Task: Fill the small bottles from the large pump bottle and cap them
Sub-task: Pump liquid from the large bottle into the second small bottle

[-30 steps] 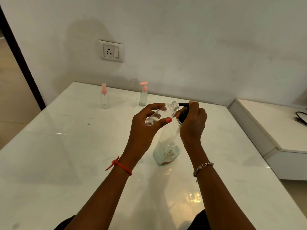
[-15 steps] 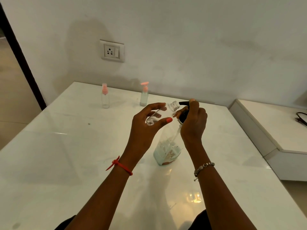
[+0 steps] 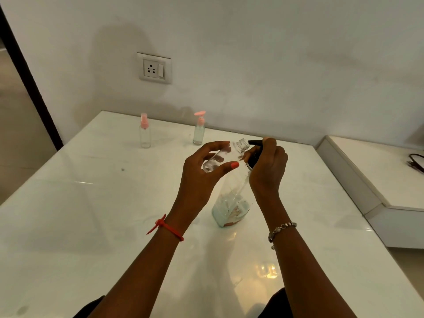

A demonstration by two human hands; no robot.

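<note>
My left hand [image 3: 202, 173] holds a small clear uncapped bottle [image 3: 226, 156] tilted, its open neck right at the black nozzle of the large pump bottle. The large pump bottle [image 3: 230, 208] stands on the white table with a little pale liquid at its bottom. My right hand [image 3: 267, 167] is curled over its black pump head [image 3: 254, 143], a fingertip on top. Two more small bottles stand near the far edge: one with a pink spray cap [image 3: 145, 130] and one with a pink pump cap [image 3: 199, 128].
The glossy white table [image 3: 91, 214] meets a wall with a power socket [image 3: 154, 68]. A lower white ledge [image 3: 378, 180] runs along the right side, with a dark cable [image 3: 416, 162] on it. A dark door frame stands at the left.
Hardly anything has moved; both hands keep the small bottle's neck at the pump nozzle.
</note>
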